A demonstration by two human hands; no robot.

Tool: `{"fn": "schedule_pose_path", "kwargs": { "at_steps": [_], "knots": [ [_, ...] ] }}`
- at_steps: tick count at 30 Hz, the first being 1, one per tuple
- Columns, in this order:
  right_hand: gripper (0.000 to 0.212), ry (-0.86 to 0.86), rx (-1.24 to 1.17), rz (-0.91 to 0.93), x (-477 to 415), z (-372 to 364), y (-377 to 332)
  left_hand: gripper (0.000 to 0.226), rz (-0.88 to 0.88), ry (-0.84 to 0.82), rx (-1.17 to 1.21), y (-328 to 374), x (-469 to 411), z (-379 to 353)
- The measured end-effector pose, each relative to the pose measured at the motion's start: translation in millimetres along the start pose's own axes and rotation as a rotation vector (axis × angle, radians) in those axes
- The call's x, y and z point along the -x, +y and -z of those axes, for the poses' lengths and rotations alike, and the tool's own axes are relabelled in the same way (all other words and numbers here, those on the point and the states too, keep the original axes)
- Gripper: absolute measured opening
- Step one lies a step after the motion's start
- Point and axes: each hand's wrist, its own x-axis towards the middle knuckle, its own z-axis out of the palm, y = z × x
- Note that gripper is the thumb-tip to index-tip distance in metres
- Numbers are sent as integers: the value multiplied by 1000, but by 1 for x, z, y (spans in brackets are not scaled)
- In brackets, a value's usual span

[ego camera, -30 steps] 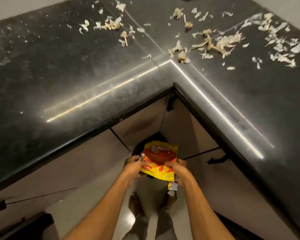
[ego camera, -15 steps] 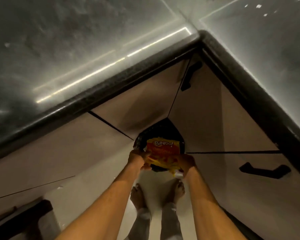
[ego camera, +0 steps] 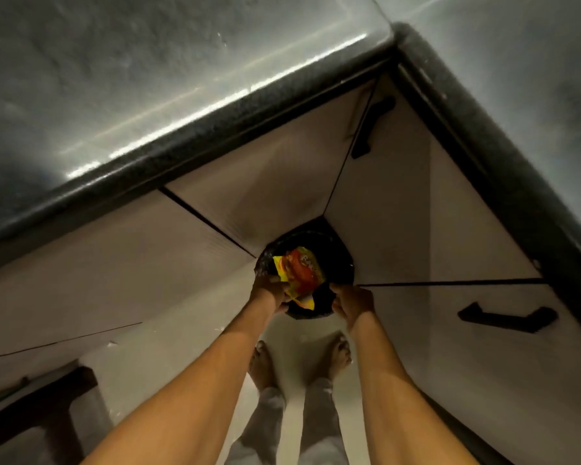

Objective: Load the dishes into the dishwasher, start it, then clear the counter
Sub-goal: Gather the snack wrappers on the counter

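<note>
Yellow-and-red foil: one snack packet [ego camera: 301,275] hangs over the mouth of one black bin [ego camera: 344,263], centre frame, on the floor in the cabinet corner.

Your left hand [ego camera: 269,292] has it: fingers curled on the packet's lower-left edge. Your right hand [ego camera: 353,305] is off the packet, just right of it at the bin's near rim. Its fingers look curled, but I can't tell if they grip the rim or liner or only rest there.

Key relation: the packet lies up-frame and slightly right of your left fingers, long axis slanted roughly up-frame, most of it already above the opening. Left hand is the nearer one and the only one holding.

My read: this is the counter-clearing part, and the next move needs only the left fingers to let go. The low corner near your left hand may snag the rim.

Count: one packet, one bin, two hands, two black cabinet handles [ego camera: 371,127]. Dark stone surface [ego camera: 148,95] fills the top of the frame.
</note>
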Motion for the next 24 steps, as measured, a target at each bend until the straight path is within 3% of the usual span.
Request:
{"fn": "schedule_pose_path", "kwargs": {
  "at_steps": [3, 12, 16, 24],
  "knots": [
    [8, 5, 35, -13, 31, -4, -10, 22, -67, 10, -21, 2, 19, 8],
    [52, -96, 196, 194, 146, -5, -36, 12, -226, -17, -69, 48, 142, 26],
    [10, -163, 236, 400, 233, -8, -85, 18, -423, -128, -184, 84, 201, 29],
    [6, -122, 225, 829, 339, -1, -190, 14, -779, -187, -149, 179, 296, 49]
  ]
}}
